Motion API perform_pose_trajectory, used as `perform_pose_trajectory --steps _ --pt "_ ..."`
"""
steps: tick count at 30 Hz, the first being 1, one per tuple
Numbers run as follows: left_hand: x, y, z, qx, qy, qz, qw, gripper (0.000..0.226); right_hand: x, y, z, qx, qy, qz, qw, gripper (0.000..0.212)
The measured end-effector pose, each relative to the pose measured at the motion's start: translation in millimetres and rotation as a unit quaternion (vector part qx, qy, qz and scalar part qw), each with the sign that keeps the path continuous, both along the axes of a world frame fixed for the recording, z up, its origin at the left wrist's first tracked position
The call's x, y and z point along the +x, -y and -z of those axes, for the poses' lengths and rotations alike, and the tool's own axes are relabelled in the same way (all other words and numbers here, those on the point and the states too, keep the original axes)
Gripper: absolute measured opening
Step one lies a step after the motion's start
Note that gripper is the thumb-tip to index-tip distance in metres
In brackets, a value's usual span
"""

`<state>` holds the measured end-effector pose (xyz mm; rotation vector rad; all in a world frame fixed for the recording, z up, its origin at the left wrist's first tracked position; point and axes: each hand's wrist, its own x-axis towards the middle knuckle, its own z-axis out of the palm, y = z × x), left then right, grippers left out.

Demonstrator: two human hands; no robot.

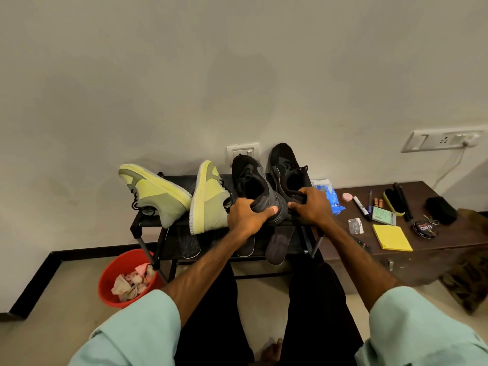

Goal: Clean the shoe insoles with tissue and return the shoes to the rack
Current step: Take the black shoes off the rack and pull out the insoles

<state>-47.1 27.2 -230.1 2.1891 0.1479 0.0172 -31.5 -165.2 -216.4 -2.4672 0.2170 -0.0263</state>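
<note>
atop the dark rack (174, 180), left hand (248, 216) clutches left mesh shoe (250, 175), right hand (313, 207) clutches right mesh shoe (284, 162).

Black metal shoe rack (177, 180): yellow-green high-top sneakers (208, 204) block your path on its top shelf's left half, black mesh shoes (287, 165) on the right. You have open air above it. A red plastic bucket (105, 289) stands at its left leg.

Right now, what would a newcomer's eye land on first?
The two hands at centre: the left hand grips the heel of one black shoe, the right hand the other black shoe, both on top of the rack. Beside them two yellow-green sneakers lie tipped over, and a red bucket on the floor holds crumpled tissue.
</note>
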Motion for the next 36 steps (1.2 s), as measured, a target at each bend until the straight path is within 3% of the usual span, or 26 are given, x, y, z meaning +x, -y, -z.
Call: perform_pose_trajectory --steps 8,20,29,36 --pt "-15 -16 -60 0.074 0.084 0.088 0.99 0.053 -20 10 -58 -0.064 0.066 -0.034 0.995 0.021" --pt "-62 11 -133 0.102 0.162 0.224 0.956 0.053 -119 51 -133 -0.127 0.071 0.002 0.989 0.029" --pt "-111 63 -151 0.101 0.13 0.337 0.927 0.039 -209 96 -146 -0.169 0.024 0.053 0.984 0.03" --pt "-132 86 -132 0.121 0.106 0.39 0.907 0.046 -243 113 -119 -0.153 -0.023 0.065 0.986 0.03"
